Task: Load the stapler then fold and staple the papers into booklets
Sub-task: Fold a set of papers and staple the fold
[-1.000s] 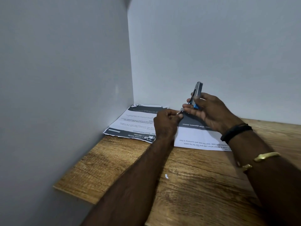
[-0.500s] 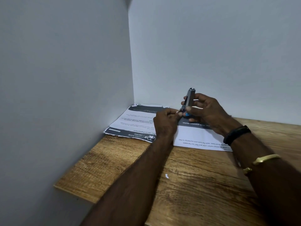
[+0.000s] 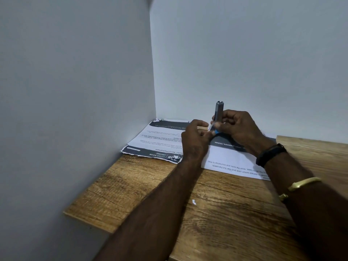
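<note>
1. Surroundings: a wooden table [image 3: 226,213] fills the lower field and fits into a corner of two plain grey walls [image 3: 75,72]. A small white scrap [image 3: 194,202] lies on bare wood at about 6 o'clock from the hands.
2. Papers: a printed stack [image 3: 156,140] with dark header bands lies against the corner, at 9 o'clock from the hands; a second printed sheet [image 3: 231,161] lies just beside it at 3 o'clock. Both forearms cross over these sheets and hide parts of the print.
3. Stapler [image 3: 219,112]: held nearly upright above the papers, clear of the table, its metal end at 12 o'clock and its blue lower part hidden among the fingers.
4. Right hand [image 3: 239,129]: fingers and thumb closed around the stapler's lower half; a black band [image 3: 271,154] and a gold bangle [image 3: 301,185] sit on the arm.
5. Left hand [image 3: 195,138]: curled, back upward, fingertips meeting the stapler's base; whether it pinches staples cannot be told.
</note>
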